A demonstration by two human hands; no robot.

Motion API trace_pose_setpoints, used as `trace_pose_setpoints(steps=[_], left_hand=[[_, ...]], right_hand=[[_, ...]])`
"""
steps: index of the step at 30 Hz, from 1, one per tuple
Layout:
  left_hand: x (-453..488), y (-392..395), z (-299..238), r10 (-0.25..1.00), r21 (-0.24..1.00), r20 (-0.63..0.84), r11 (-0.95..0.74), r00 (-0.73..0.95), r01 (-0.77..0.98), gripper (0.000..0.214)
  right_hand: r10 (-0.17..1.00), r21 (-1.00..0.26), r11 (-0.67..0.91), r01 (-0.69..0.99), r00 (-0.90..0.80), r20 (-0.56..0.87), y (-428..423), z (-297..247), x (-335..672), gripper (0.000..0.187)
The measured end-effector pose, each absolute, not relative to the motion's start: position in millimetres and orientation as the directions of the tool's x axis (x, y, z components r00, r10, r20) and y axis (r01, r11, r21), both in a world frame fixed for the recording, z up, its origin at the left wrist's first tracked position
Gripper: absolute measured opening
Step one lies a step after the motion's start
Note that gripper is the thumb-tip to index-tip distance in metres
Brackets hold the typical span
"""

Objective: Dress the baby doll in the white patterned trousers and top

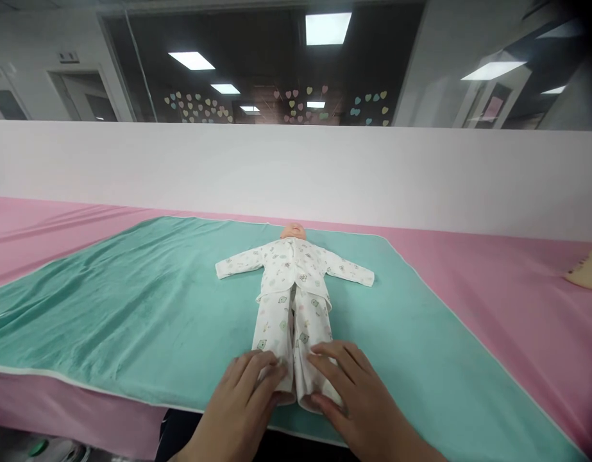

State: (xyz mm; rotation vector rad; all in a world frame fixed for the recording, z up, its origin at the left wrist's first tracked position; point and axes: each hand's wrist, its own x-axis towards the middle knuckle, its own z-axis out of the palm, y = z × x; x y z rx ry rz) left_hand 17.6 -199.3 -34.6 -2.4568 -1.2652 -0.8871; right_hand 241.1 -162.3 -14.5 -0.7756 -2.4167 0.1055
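A baby doll (294, 230) lies on its back, head at the far end, arms spread out to both sides. It is dressed in a white printed jacket (288, 263) and matching trousers (313, 317). Over the lower part of the left trouser leg rests my left hand (242, 394), fingers bent and lightly apart. My right hand (356, 391) lies across the right leg near its cuff, with thumb and fingers spread. The doll's hands and feet do not show outside the clothes.
Beneath the doll a green blanket (180, 321) with white edging covers much of a pink sheet (492, 301). A pale yellow object (587, 269) is at the far right. Behind stands a low white wall (276, 170) with a window (262, 64) above.
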Motion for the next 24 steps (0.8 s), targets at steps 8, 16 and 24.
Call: trace_pose_setpoints(steps=[8, 16, 24], left_hand=[[21.7, -189.1, -49.0, 0.582, 0.106, 0.679, -0.681, 0.448, 0.724, 0.024], [48.5, -175.6, -66.9, 0.490, 0.082, 0.817, -0.620, 0.303, 0.780, 0.020], [51.3, -173.7, -55.5, 0.456, -0.034, 0.792, -0.632, 0.407, 0.775, 0.022]], right_hand=[[0.599, -0.389, 0.794, 0.468, -0.712, 0.365, -147.7, -31.0, 231.1, 0.058], [0.724, -0.634, 0.623, 0.458, -0.645, 0.245, -144.9, -24.8, 235.4, 0.046], [0.794, -0.789, 0.475, 0.389, -0.576, 0.195, -145.2, -33.3, 242.1, 0.055]])
